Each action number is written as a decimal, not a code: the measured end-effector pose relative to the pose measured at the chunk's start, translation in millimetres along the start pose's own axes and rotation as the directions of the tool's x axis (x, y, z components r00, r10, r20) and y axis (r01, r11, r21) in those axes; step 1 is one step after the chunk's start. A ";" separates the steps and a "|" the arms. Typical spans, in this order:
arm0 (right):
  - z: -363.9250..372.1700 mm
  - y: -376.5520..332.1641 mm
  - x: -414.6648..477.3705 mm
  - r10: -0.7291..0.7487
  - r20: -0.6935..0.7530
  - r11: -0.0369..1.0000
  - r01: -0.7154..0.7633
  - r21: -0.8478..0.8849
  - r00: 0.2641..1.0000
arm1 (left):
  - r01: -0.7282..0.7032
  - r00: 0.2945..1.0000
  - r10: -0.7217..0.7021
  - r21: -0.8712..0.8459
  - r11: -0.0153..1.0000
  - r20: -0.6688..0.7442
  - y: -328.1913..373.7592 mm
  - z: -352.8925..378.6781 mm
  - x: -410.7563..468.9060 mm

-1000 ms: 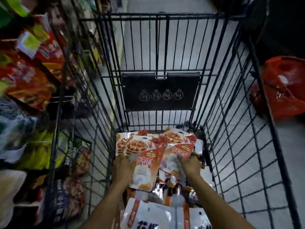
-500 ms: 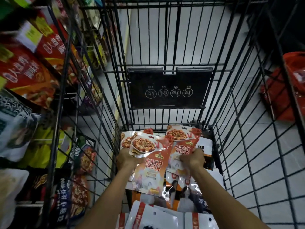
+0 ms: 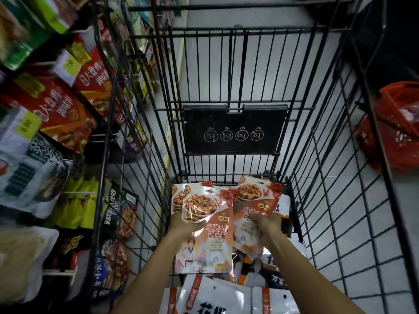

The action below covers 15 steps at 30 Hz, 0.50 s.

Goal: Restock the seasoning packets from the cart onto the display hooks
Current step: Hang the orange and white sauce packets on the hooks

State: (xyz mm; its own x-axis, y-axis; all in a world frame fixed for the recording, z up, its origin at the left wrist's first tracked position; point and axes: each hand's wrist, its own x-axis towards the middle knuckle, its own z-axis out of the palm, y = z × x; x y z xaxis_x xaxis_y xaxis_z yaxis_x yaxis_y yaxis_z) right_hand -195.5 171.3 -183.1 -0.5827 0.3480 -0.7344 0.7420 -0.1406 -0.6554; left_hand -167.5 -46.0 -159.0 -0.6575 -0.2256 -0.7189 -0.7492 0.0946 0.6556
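Note:
Both my hands are inside the black wire cart (image 3: 322,200). My left hand (image 3: 184,225) grips a small stack of orange seasoning packets (image 3: 210,236) printed with a dish photo, held up over the cart's load. My right hand (image 3: 267,227) holds another orange packet of the same kind (image 3: 256,198) beside the first, overlapping it. Under them lie more packets: white ones with red stripes (image 3: 226,298) nearest me and dark ones (image 3: 272,277) behind. The display with hanging packets (image 3: 61,109) stands to the left of the cart.
The cart's black child-seat flap (image 3: 234,130) stands upright at the far end. A red shopping basket (image 3: 394,125) sits on the grey tiled floor to the right. Hanging packets crowd the left side close against the cart's wall.
Both hands have lifted the orange packets higher out of the cart's pile, towards me. The view has tilted so more of the left display shows.

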 end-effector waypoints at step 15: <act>-88.4 -93.4 -155.7 -0.249 0.264 0.965 0.217 0.144 0.932 | -0.176 0.976 0.142 -0.209 0.962 -0.168 85.8 -49.3 -169.0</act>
State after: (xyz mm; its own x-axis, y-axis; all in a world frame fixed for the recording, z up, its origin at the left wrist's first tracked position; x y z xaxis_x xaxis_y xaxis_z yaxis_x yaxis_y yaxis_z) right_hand -144.8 212.2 8.0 -0.8153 0.1149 -0.5676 0.5419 -0.1938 -0.8178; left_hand -116.7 -47.6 30.1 -0.7344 -0.3694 -0.5694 -0.5882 -0.0721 0.8055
